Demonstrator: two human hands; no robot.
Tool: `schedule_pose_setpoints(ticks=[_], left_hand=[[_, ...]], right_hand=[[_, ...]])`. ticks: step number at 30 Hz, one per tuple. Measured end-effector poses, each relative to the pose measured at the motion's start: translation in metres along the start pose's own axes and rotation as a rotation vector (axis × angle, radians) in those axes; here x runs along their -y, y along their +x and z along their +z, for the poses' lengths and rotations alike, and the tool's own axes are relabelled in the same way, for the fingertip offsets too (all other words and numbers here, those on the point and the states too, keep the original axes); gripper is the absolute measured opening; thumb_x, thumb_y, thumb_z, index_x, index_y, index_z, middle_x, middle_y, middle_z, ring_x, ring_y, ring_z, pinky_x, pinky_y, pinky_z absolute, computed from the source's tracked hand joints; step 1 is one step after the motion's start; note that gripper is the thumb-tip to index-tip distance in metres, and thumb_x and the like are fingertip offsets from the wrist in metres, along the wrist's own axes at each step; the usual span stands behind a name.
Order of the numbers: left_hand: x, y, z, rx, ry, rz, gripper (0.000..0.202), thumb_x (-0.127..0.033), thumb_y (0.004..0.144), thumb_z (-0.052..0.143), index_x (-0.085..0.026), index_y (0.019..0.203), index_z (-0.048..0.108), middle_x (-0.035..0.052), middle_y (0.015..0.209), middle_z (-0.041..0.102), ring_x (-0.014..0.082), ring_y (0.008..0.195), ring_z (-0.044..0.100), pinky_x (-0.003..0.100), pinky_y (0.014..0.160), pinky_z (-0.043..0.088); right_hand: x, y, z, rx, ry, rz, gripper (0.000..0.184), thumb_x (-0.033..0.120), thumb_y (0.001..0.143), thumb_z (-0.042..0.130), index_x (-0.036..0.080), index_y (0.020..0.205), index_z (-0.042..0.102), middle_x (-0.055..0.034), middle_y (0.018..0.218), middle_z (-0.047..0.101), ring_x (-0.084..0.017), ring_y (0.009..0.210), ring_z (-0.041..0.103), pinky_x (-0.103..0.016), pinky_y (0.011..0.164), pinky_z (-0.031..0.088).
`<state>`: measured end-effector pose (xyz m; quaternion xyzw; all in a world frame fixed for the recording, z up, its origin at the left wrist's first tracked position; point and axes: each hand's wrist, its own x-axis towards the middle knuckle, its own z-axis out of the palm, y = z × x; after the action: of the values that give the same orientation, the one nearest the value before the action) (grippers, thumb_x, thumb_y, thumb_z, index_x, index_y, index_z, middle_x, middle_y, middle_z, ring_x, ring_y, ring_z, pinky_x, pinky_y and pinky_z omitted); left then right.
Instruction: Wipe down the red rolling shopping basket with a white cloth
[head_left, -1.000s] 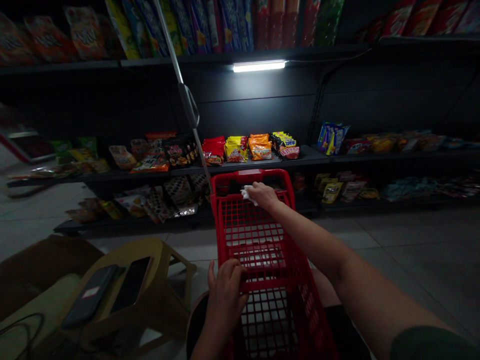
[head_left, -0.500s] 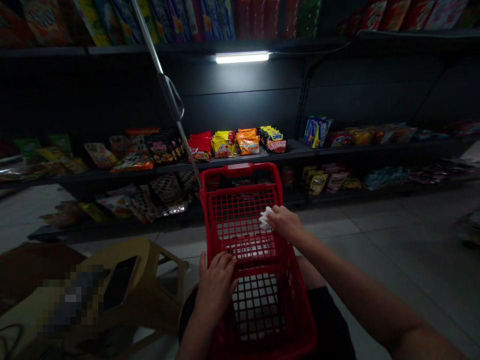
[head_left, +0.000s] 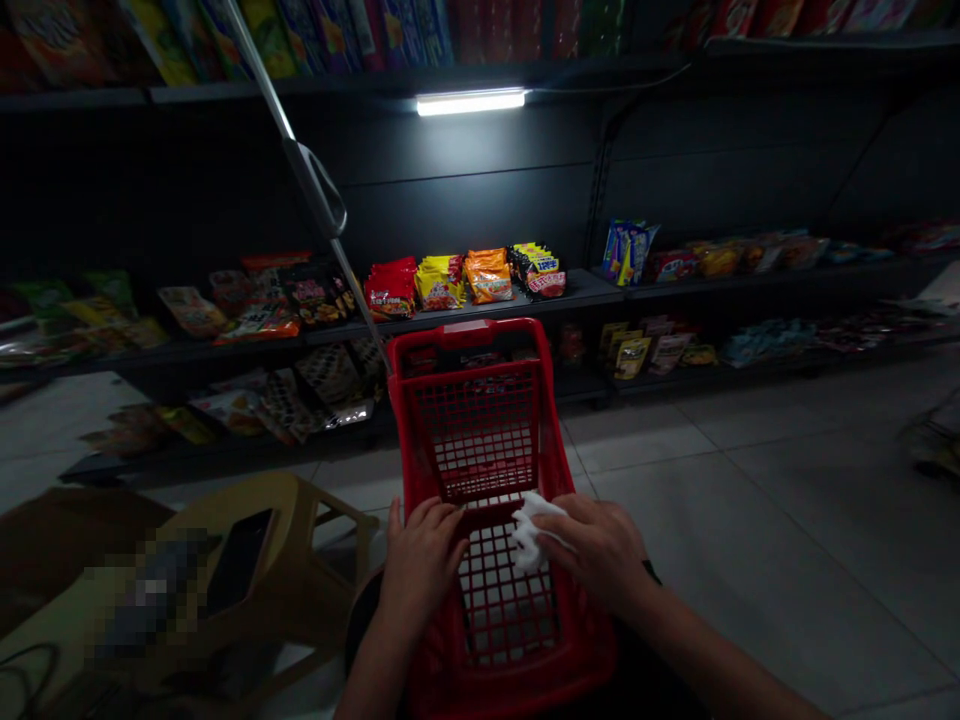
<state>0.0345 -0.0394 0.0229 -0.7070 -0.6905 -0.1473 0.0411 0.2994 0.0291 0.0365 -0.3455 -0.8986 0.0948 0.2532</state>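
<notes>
Over the right side of the red basket, in the head view, the right hand pinches a crumpled white cloth; whether the cloth touches the basket cannot be told. At the left rim lies the left hand, palm down, fingers slightly spread; whether it grips the rim is unclear. From the basket's far left corner rises a silver pole. Beyond, snack packets line a shelf's front edge.
</notes>
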Motion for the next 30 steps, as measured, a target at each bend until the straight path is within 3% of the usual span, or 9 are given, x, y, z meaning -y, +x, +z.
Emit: schedule_pose_setpoints(ticks=[3,6,14,17,20,27,30], left_hand=[[0.004,0.004,0.002,0.001,0.025,0.006,0.033,-0.025,0.084,0.065,-0.029,0.116,0.067,0.0056,0.12,0.07,0.0287,0.121,0.058,0.065,0.116,0.016],[0.011,0.011,0.005,0.025,0.044,0.039,0.035,-0.021,0.081,0.066,-0.03,0.115,0.068,0.0038,0.12,0.071,0.0283,0.123,0.057,0.063,0.117,0.018],[0.018,0.035,0.008,0.094,0.03,0.071,0.034,-0.017,0.083,0.063,-0.033,0.112,0.07,0.0023,0.117,0.072,0.0257,0.122,0.059,0.063,0.12,0.007],[0.014,0.042,0.008,0.067,0.016,0.049,0.029,-0.021,0.085,0.062,-0.034,0.111,0.07,0.0013,0.114,0.073,0.0243,0.119,0.061,0.062,0.12,0.009],[0.015,0.045,0.008,0.048,0.018,0.021,0.027,-0.024,0.086,0.061,-0.032,0.11,0.07,0.0018,0.114,0.073,0.0242,0.117,0.062,0.061,0.12,0.01],[0.037,0.034,0.007,0.101,0.064,0.016,0.028,-0.025,0.088,0.058,-0.028,0.114,0.068,0.0042,0.119,0.071,0.026,0.12,0.059,0.06,0.119,0.014],[0.048,0.029,0.006,0.112,0.043,0.035,0.029,-0.026,0.09,0.055,-0.031,0.116,0.067,0.0032,0.123,0.07,0.0247,0.12,0.06,0.06,0.118,0.014]], right_hand=[[-0.006,-0.007,0.0,-0.019,0.063,-0.008,0.02,0.037,0.097,0.052,0.033,0.107,0.069,-0.0049,0.107,0.068,-0.02,0.096,0.062,-0.034,0.082,0.049],[-0.026,0.009,0.001,0.01,0.081,-0.013,0.021,0.037,0.096,0.054,0.034,0.112,0.068,-0.0034,0.111,0.066,-0.018,0.1,0.061,-0.031,0.086,0.049],[-0.095,0.151,0.014,-0.005,-0.119,0.152,0.023,0.039,0.094,0.056,0.03,0.111,0.069,-0.0041,0.12,0.057,-0.019,0.11,0.053,-0.026,0.083,0.047],[-0.097,0.174,0.02,-0.056,-0.139,0.244,0.023,0.04,0.095,0.053,0.026,0.103,0.071,-0.0056,0.115,0.057,-0.019,0.106,0.053,-0.027,0.085,0.046],[-0.086,0.154,0.024,-0.091,-0.056,0.254,0.024,0.04,0.095,0.053,0.025,0.099,0.071,-0.006,0.11,0.058,-0.019,0.102,0.054,-0.029,0.089,0.046],[-0.026,0.016,0.035,-0.066,0.443,0.155,0.017,0.034,0.094,0.055,0.029,0.101,0.07,-0.0061,0.109,0.06,-0.019,0.102,0.061,-0.032,0.089,0.052],[-0.01,-0.016,0.042,-0.088,0.535,0.119,0.015,0.033,0.092,0.058,0.029,0.1,0.07,-0.0071,0.108,0.06,-0.019,0.098,0.062,-0.03,0.083,0.055]])
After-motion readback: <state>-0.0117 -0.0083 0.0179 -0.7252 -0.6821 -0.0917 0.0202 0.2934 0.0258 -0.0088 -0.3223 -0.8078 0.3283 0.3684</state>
